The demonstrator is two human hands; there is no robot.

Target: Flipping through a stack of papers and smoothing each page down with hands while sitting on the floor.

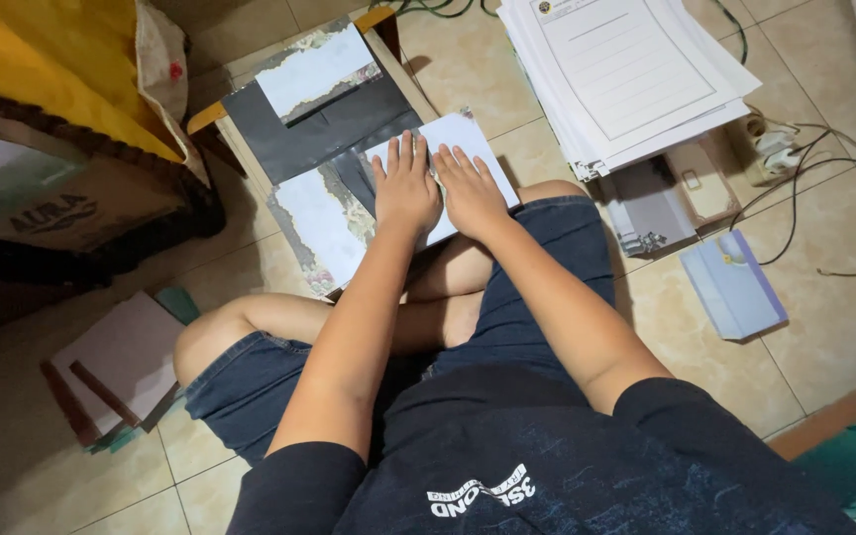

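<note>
Two hands lie flat, side by side, centre of the head view. Left hand and right hand both have fingers stretched out and together, palms down, gripping nothing, just pressing on a white sheet. That sheet lies upper centre of the frame, over dark grey card on a small low wooden tabletop standing on the tiled floor.

Done so far, judging by the layout: white sheet is placed on the card and looks roughly squared up under the palms. Another white piece with a patterned, torn-looking border already lies on the grey card higher up, and a similar bordered piece lies lower left of the hands, hanging off the tabletop edge. Cannot tell if anything is glued or only laid down.

Left to do, as a guess: pressing or smoothing is in hand, not finished. Big stack of printed white pages at upper right looks untouched. A light blue booklet lies right of the knee, well apart from the hands. More card and paper lie lower left, also away from the hands.

Cables at right edge, a bag at upper left.
</note>
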